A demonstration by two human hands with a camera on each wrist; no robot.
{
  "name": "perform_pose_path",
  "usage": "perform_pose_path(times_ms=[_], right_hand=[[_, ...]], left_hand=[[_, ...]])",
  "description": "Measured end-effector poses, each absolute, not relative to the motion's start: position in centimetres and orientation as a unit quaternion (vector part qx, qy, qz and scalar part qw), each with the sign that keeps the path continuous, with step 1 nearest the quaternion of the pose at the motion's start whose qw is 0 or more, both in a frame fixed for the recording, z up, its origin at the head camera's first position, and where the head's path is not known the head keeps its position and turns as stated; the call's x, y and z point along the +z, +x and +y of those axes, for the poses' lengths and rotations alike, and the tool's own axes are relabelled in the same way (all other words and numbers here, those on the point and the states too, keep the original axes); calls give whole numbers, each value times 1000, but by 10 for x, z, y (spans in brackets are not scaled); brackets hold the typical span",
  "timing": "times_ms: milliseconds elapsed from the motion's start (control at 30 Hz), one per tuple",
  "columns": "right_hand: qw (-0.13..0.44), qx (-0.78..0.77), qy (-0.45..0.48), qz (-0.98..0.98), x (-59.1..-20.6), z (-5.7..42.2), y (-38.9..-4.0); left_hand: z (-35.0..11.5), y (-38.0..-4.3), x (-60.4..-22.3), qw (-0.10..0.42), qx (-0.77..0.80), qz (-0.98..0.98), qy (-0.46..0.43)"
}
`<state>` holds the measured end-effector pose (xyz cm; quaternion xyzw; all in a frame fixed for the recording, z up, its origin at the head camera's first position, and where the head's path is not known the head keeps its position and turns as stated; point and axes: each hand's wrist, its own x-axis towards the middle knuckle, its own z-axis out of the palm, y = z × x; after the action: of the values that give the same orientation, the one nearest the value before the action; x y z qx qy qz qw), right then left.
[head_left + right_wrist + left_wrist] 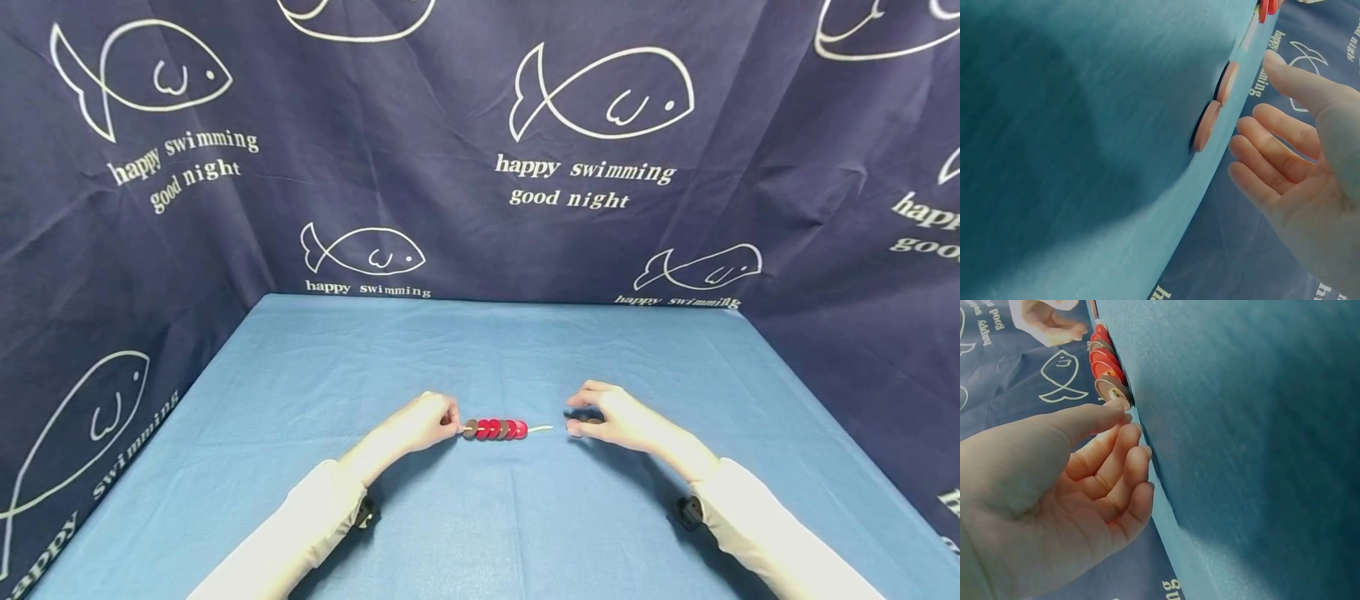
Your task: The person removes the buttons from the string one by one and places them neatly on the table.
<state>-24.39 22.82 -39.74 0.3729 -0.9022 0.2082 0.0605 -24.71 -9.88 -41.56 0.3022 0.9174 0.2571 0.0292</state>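
Note:
A row of red and brown round buttons (493,429) is strung on a pale cord (540,428) above the middle of the blue table. At the row's left end, my left hand (431,417) pinches the cord close to a brown button (1110,389), thumb against forefinger. The cord's other end sticks out free toward the right. My right hand (611,415) holds nothing, its fingers spread and slightly bent. Beside it two loose brown buttons (1207,126) lie on the table, partly hidden by the hand in the head view.
A blue cloth covers the table (495,517). Dark blue fabric (465,150) with white fish drawings and lettering hangs at the back and sides. A small black device (367,512) sits under the left wrist, another (687,512) under the right.

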Motion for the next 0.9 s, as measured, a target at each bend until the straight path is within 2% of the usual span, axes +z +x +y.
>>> perform_pose_path(times_ms=[667,900], right_hand=[[77,190,408,-890,-399,206,-248],[66,189,411,-889,-397,197,-248]], left_hand=[[-100,-245,-413,39,252,920,299],[-99,-244,-413,42,249,921,297]])
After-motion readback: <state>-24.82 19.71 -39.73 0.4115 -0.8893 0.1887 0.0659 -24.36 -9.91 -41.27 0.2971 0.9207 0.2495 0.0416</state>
